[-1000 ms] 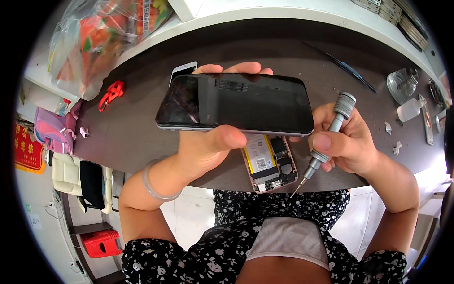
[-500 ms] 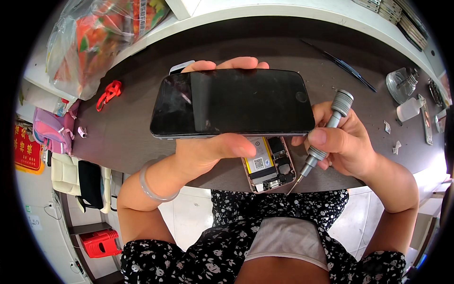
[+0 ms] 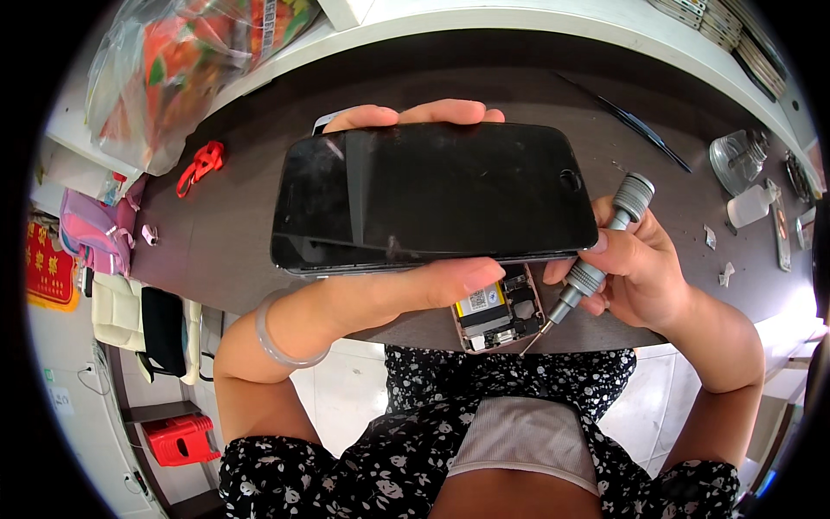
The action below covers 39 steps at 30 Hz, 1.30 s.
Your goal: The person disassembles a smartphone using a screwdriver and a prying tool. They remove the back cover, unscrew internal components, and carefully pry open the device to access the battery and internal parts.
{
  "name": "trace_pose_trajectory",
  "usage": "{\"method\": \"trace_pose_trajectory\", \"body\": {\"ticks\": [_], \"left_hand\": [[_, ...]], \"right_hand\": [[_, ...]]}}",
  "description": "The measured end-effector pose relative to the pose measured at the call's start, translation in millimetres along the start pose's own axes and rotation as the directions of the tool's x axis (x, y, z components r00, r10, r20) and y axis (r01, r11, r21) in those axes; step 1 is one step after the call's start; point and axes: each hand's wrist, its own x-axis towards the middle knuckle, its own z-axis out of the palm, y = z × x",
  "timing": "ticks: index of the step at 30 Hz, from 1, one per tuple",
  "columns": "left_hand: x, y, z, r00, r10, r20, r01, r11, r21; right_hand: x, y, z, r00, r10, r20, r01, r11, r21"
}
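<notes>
A black smartphone (image 3: 467,190), its dark screen facing me, is held sideways by my left hand (image 3: 415,281). The thumb lies along its near edge and the fingertips curl over the far edge. A grey metal screwdriver (image 3: 588,264) slants through my right hand (image 3: 644,264), its thin tip pointing down toward me. My right thumb is at the phone's right near corner. Beneath, on the table's near edge, lies an opened phone (image 3: 501,316) with its battery and inner parts showing, partly hidden by the left hand. Another phone's pale corner (image 3: 322,122) peeks out behind my left fingers.
Blue tweezers (image 3: 635,117) lie at the far right of the dark table (image 3: 251,233). Nearby stand a glass jar (image 3: 735,160) and a small white bottle (image 3: 750,206). A red strap (image 3: 201,169) rests at left. A plastic bag (image 3: 164,82) overhangs the far left shelf.
The smartphone has come a little nearer and shifted slightly right, with its near edge lower. My left thumb has slid right with it, covering more of the opened phone.
</notes>
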Motion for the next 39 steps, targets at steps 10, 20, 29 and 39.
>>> {"method": "trace_pose_trajectory", "body": {"ticks": [10,20,29,39], "left_hand": [[-1,-7,1,0.999,-0.045,-0.024,0.041,0.989,-0.143],[0,-10,-5,0.998,-0.066,-0.016,0.063,0.988,-0.138],[0,-9,-5,0.998,0.013,0.059,-0.007,0.995,-0.103],[4,-4,-12,0.974,-0.019,0.227,0.048,0.991,-0.122]], "right_hand": [[2,3,-2,0.996,-0.060,0.059,0.061,0.998,-0.017],[1,0,3,0.999,-0.029,0.022,0.029,0.999,0.021],[0,1,-3,0.997,-0.054,0.055,0.057,0.997,-0.059],[0,-4,0,0.912,-0.328,0.246,0.408,0.788,-0.461]]}}
